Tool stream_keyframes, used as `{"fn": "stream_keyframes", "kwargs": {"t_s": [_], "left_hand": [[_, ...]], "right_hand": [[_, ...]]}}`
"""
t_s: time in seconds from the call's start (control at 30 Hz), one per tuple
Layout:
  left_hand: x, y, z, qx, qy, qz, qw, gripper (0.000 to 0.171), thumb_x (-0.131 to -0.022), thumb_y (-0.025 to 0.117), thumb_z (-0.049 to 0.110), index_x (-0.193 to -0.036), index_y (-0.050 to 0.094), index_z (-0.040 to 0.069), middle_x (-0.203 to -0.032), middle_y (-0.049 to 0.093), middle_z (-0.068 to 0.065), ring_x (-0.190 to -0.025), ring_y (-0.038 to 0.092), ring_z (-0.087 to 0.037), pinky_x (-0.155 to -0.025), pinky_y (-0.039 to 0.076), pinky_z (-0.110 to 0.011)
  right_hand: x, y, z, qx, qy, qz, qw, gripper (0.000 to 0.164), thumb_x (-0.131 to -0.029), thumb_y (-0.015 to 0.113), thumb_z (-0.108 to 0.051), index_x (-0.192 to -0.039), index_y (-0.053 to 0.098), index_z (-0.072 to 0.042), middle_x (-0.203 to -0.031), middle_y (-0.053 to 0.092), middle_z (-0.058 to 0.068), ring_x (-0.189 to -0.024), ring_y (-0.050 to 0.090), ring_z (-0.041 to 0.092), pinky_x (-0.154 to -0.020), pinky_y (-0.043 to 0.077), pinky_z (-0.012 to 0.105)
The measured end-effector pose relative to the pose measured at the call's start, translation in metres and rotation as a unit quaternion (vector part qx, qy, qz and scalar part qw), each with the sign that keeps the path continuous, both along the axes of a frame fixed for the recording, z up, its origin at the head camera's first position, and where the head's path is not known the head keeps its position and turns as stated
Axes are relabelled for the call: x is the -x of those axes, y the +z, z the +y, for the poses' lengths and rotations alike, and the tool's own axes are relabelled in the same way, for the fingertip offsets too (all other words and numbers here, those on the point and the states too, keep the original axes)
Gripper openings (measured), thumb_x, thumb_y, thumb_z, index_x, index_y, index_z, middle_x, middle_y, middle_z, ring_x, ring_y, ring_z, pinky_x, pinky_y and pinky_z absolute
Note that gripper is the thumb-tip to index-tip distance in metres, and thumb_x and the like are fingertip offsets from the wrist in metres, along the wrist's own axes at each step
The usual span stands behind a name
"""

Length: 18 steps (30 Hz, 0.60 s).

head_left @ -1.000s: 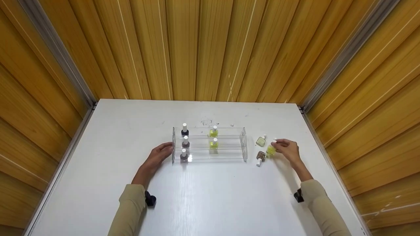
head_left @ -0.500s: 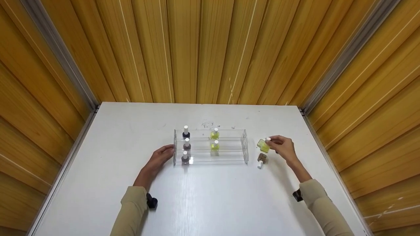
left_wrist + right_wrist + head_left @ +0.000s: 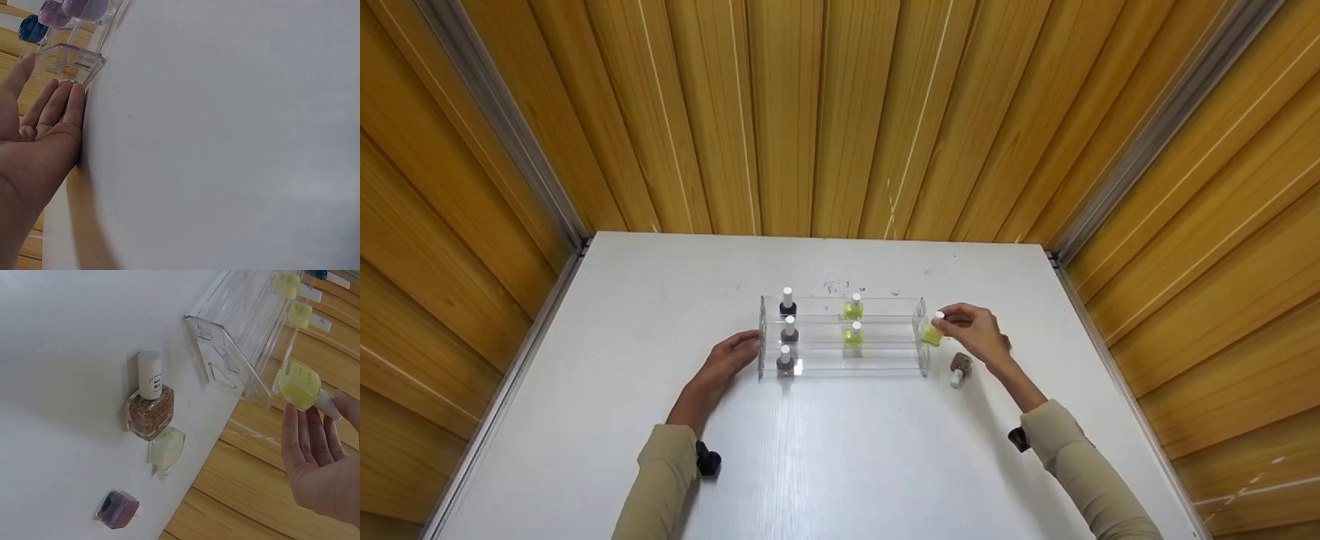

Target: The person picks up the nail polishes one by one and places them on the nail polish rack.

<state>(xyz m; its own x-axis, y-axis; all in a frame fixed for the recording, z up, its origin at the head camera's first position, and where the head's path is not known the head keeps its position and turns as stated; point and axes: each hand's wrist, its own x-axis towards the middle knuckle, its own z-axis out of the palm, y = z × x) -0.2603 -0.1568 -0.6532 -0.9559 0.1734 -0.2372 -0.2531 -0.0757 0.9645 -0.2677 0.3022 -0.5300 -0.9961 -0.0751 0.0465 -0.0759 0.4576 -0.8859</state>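
My right hand (image 3: 973,331) pinches the white cap of a yellow nail polish bottle (image 3: 300,385), holding it up beside the right end of a clear acrylic rack (image 3: 885,369). The fingers of my left hand (image 3: 726,364) lie extended against the rack's left side panel, as the left wrist view shows. On the rack, a dark blue bottle (image 3: 787,308) and two purplish bottles stand in a column at the left. A yellow bottle (image 3: 853,310) stands on the top tier, with another yellow bottle (image 3: 853,338) on the tier below.
A brown glitter bottle (image 3: 151,410) lies right of the rack. Near it are a pale bottle (image 3: 167,447) and a purple bottle (image 3: 118,510), mostly hidden behind my right hand in the head view. Wood-look panels (image 3: 855,112) rise behind the white table (image 3: 840,465).
My right hand has carried the yellow bottle leftward from among the loose bottles to the rack's right end. My left hand stays at the rack's left side.
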Motion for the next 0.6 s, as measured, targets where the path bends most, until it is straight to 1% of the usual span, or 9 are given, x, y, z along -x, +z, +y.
{"fn": "stream_keyframes", "kwargs": {"t_s": [0.17,0.27,0.37,0.43,0.5,0.53,0.6], "left_hand": [[0.001,-0.003,0.000,-0.001,-0.002,-0.001,1.0000,0.055,-0.100,0.067,0.028,-0.147,0.052,0.004,-0.154,0.050,-0.018,-0.149,0.040,-0.032,-0.127,0.026,-0.046],[0.001,-0.005,0.000,-0.002,-0.004,-0.001,1.0000,0.055,-0.100,0.067,0.029,-0.148,0.052,0.005,-0.155,0.050,-0.017,-0.149,0.040,-0.031,-0.128,0.026,-0.046],[0.001,-0.006,-0.001,-0.005,-0.004,0.001,1.0000,0.053,-0.101,0.067,0.027,-0.147,0.053,0.005,-0.154,0.052,-0.017,-0.148,0.041,-0.031,-0.127,0.027,-0.046],[0.001,-0.007,-0.001,-0.006,-0.003,0.004,1.0000,0.052,-0.101,0.067,0.026,-0.146,0.053,0.005,-0.153,0.052,-0.018,-0.147,0.041,-0.031,-0.127,0.027,-0.045],[0.001,-0.006,-0.002,-0.007,-0.005,0.005,1.0000,0.052,-0.101,0.066,0.026,-0.147,0.053,0.004,-0.154,0.051,-0.018,-0.148,0.041,-0.031,-0.127,0.027,-0.045],[0.001,-0.005,-0.002,-0.007,-0.005,0.006,0.9999,0.052,-0.101,0.066,0.026,-0.147,0.053,0.004,-0.154,0.051,-0.018,-0.148,0.041,-0.031,-0.127,0.027,-0.045],[0.001,-0.004,-0.002,-0.007,-0.003,0.007,0.9999,0.053,-0.101,0.066,0.026,-0.147,0.052,0.004,-0.154,0.050,-0.019,-0.148,0.041,-0.031,-0.127,0.027,-0.046]], "right_hand": [[0.002,-0.002,-0.016,0.010,0.020,0.004,1.000,0.033,-0.092,0.078,-0.016,-0.116,0.070,0.006,-0.106,0.075,0.020,-0.082,0.069,0.001,-0.076,0.060,0.018],[0.004,-0.003,-0.025,0.019,0.039,0.011,0.999,0.032,-0.093,0.077,-0.014,-0.116,0.070,0.006,-0.107,0.074,0.023,-0.085,0.069,0.005,-0.077,0.060,0.018],[0.005,-0.004,-0.034,0.024,0.062,0.012,0.998,0.030,-0.093,0.075,-0.010,-0.116,0.069,0.008,-0.109,0.072,0.028,-0.089,0.071,0.013,-0.077,0.060,0.018],[-0.001,0.005,-0.044,0.014,0.076,0.016,0.997,0.028,-0.093,0.075,-0.008,-0.115,0.069,0.009,-0.109,0.072,0.029,-0.091,0.072,0.018,-0.077,0.059,0.017],[-0.001,0.005,-0.052,0.005,0.084,0.015,0.996,0.026,-0.093,0.075,-0.006,-0.113,0.069,0.009,-0.107,0.073,0.030,-0.093,0.072,0.024,-0.076,0.058,0.016],[-0.001,0.004,-0.055,0.001,0.086,0.017,0.996,0.026,-0.092,0.075,-0.006,-0.112,0.070,0.009,-0.106,0.073,0.029,-0.092,0.072,0.024,-0.076,0.057,0.016],[-0.001,0.002,-0.060,-0.004,0.092,0.020,0.996,0.026,-0.091,0.077,-0.009,-0.111,0.071,0.007,-0.104,0.075,0.025,-0.090,0.072,0.019,-0.076,0.056,0.015]]}}
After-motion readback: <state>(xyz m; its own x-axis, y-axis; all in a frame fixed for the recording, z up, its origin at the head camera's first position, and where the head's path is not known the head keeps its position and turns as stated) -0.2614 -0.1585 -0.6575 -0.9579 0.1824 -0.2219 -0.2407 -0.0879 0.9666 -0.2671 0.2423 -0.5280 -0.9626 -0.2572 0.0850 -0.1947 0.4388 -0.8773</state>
